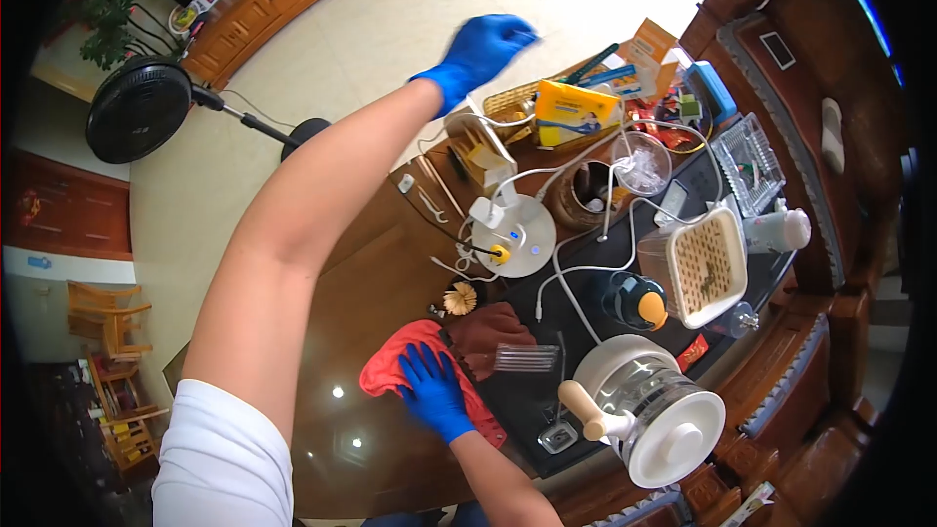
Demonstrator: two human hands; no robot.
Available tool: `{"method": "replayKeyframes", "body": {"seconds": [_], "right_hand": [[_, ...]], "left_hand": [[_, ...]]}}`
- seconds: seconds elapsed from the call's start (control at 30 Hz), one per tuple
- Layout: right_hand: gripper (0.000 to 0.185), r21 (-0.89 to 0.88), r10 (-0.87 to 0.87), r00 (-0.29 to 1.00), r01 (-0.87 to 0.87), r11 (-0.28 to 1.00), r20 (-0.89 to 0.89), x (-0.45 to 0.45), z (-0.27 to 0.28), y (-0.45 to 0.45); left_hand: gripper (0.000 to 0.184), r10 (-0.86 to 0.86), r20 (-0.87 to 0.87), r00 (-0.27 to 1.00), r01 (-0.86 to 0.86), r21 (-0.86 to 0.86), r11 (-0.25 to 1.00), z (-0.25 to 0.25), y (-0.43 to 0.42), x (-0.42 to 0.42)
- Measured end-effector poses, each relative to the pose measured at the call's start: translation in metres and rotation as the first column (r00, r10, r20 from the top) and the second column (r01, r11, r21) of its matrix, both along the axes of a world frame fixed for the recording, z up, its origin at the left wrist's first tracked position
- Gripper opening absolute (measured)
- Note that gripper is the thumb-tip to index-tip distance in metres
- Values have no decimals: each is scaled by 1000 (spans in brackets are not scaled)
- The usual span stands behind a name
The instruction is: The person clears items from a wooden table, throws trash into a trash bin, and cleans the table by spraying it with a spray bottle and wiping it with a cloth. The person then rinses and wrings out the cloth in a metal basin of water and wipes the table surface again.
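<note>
My left hand [483, 51], in a blue glove, is raised past the far edge of the table, its fingers drawn together. Whether anything is between them I cannot make out. My right hand [431, 392], gloved in blue too, lies with fingers spread on a red cloth [383, 363] on the brown table. Beside that cloth is a dark brown cloth [500, 329], with a clear ridged plastic piece [527, 358] next to it. A yellow packet [576, 114] sits in a basket below and right of my left hand.
A round white power strip [522, 239] with trailing cables stands mid-table. To its right are a brown jar [576, 197], a dark bottle [632, 300] and a white basket [708, 268]. A glass kettle [649, 420] stands near front right. A black fan [142, 109] is on the floor.
</note>
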State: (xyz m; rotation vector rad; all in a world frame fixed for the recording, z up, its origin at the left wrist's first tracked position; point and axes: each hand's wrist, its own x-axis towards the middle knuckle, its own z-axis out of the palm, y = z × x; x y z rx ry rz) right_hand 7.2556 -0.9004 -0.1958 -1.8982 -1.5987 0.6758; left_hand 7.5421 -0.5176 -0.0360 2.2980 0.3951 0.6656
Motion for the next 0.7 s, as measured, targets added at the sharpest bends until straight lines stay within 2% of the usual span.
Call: {"method": "replayKeyframes", "body": {"seconds": [0.07,0.1,0.13,0.17,0.23,0.27,0.33,0.4,0.43,0.5,0.53,0.6,0.63,0.7], "right_hand": [[51,-7,3,1000,-3,1000,9,0,2,1],[50,-13,1,1000,-1,1000,30,-1,3,1],[50,-18,-4,999,5,1000,52,-1,4,2],[49,-21,5,997,-4,1000,73,-2,2,3],[51,-30,15,995,-12,999,95,-4,2,3],[53,-40,20,993,-16,999,114,-6,1,4],[54,-43,28,993,-23,999,119,-5,1,6],[54,-61,41,992,-34,998,122,-7,5,6],[55,-66,37,992,-29,997,125,-8,6,7],[55,-75,42,990,-32,997,135,-8,8,7],[55,-66,33,991,-24,997,132,-9,8,8],[56,-58,28,991,-21,998,129,-10,9,10],[55,-70,36,989,-27,997,140,-9,10,11],[55,-83,46,987,-34,996,152,-9,11,11]], "left_hand": [[14,266,224,938,-279,24,960,-20,31,-58],[9,360,338,869,-416,109,903,-26,36,-94],[9,451,380,808,-534,147,833,-43,41,-131],[10,578,296,761,-627,106,772,-61,35,-169],[13,671,163,724,-689,121,714,-113,13,-239],[12,687,135,714,-695,19,719,-121,-21,-255],[10,582,-91,808,-587,-42,808,-140,-61,-280],[9,407,-148,901,-370,225,901,-148,-77,-283],[9,414,-145,898,-381,211,900,-152,-82,-278],[17,320,-194,927,-253,306,918,-149,-85,-255],[17,327,-189,926,-262,302,917,-148,-83,-245],[21,322,-120,939,-241,436,867,-148,-76,-230],[21,327,-116,938,-248,435,865,-148,-74,-227],[25,300,-303,905,-119,496,860,-147,-70,-223]]}}
